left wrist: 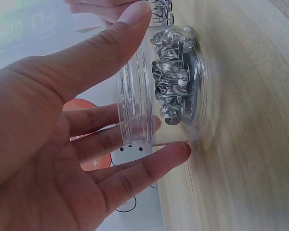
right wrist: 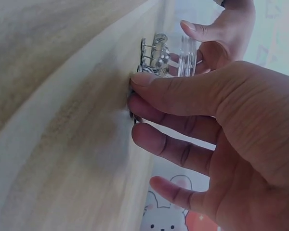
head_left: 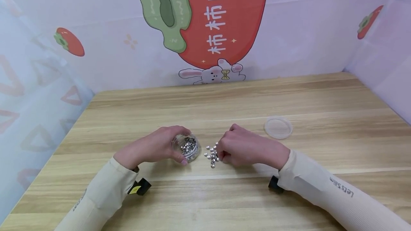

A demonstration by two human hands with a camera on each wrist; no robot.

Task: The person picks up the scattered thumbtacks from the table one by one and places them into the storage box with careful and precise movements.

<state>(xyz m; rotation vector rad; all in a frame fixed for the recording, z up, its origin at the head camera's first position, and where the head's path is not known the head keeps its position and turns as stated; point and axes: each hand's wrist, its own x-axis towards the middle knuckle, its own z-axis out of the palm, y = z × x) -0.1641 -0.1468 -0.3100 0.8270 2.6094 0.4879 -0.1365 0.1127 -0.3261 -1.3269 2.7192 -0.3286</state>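
Note:
A round clear jar [head_left: 193,156] holding silver thumbtacks [left wrist: 171,77] stands on the table. My left hand [head_left: 159,144] curves around the jar's side, its thumb near the rim and its fingers on the far side. Just right of the jar, several loose thumbtacks [head_left: 212,157] lie in a small cluster, some with their pins pointing up. Over the right edge of that cluster is my right hand [head_left: 243,147]. In the right wrist view its thumb [right wrist: 143,79] and index finger pinch at a thumbtack close to the tabletop, mostly hidden by the fingertips.
A clear round lid [head_left: 278,127] lies flat on the table [head_left: 205,202], behind and to the right of my right hand. A printed cloth wall [head_left: 302,42] stands along the table's back edge, with more cloth at both sides.

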